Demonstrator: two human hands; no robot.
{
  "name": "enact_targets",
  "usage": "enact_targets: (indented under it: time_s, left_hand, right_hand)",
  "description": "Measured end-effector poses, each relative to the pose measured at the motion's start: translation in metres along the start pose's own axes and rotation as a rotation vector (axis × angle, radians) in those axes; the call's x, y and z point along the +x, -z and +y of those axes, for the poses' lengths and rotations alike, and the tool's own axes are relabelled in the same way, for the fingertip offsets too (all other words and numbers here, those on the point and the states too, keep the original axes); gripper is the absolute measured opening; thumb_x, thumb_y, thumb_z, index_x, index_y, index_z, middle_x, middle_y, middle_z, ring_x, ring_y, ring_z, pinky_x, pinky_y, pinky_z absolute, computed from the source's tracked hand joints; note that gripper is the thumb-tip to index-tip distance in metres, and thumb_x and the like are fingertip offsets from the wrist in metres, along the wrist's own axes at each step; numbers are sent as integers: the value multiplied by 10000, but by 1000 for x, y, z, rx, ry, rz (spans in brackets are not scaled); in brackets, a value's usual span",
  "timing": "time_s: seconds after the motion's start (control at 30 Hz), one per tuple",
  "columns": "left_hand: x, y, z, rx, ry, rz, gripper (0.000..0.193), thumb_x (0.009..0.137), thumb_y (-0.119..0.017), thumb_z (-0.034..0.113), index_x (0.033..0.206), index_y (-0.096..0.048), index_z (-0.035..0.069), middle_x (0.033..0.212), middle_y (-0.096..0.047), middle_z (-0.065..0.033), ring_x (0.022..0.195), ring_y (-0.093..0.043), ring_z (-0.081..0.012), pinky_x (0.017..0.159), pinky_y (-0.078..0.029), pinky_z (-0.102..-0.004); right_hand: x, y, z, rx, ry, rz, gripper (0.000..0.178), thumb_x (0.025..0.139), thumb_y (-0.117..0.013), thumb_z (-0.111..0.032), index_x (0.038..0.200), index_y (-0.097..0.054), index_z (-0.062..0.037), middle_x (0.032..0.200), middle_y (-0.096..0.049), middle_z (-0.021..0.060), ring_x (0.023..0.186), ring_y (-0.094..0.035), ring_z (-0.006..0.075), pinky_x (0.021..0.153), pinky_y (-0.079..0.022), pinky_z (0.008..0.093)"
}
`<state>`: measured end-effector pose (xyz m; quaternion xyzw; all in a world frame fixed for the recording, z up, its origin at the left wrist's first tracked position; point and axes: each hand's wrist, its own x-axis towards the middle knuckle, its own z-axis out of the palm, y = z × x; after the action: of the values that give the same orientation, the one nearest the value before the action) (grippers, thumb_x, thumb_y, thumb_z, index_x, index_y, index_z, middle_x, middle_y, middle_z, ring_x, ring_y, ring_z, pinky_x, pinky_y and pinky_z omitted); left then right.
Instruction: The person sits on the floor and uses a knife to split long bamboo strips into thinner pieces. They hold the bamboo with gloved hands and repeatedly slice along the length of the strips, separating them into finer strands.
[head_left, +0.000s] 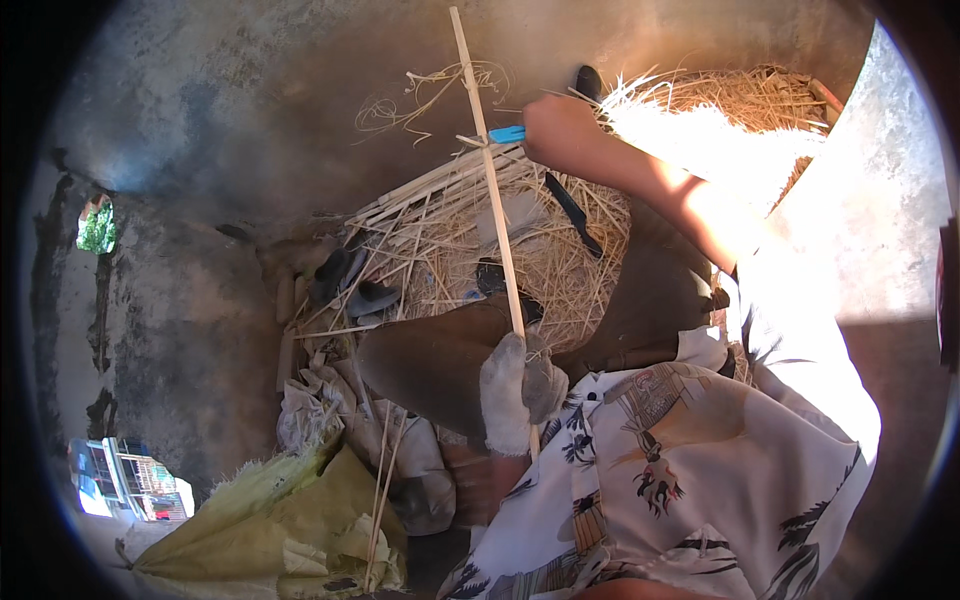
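Observation:
A long pale bamboo strip (494,195) runs from near my lap up toward the wall. My left hand (507,395), covered by a greyish-white cloth, is closed around its lower part; the fingers are mostly hidden. My right hand (560,132) is a fist at the end of my stretched-out arm. A flat, bright blue blade-like piece (507,134) sticks out of that fist and meets the strip's side; its exact kind is unclear. Thin curled shavings (440,95) hang around the strip above that spot. My bent leg (430,360) lies beneath the strip.
Bamboo strips (425,190) and a heap of shavings (560,270) cover the floor ahead. A dark knife-like blade (573,213) lies on them. More shavings (760,100) are piled at the far right. A yellowish sack (270,520) lies at the near left, below a wall (200,370).

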<state>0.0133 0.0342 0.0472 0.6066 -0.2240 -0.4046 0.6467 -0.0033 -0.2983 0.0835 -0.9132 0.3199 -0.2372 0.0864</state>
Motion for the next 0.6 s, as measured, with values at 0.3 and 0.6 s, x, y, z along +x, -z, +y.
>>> enact_targets:
  time_s: [0.3,0.6]
  left_hand:
    - [5,-3,-2,15,8,-4,282,1045,-560,285,890,-609,54,545,-432,13,423,-395,-82,394,-312,-273]
    - [16,-1,0,-85,46,11,278,1042,-562,280,895,-614,50,560,-443,12,438,-405,-83,405,-319,-271]
  right_hand:
    - [72,8,41,-15,-200,226,181,788,-616,-155,795,-742,-24,751,-699,204,721,-702,392,645,-548,494]
    - [-44,-9,-38,-5,236,-130,97,734,-714,-204,788,-717,-123,687,-677,119,664,-679,350,626,-543,467]
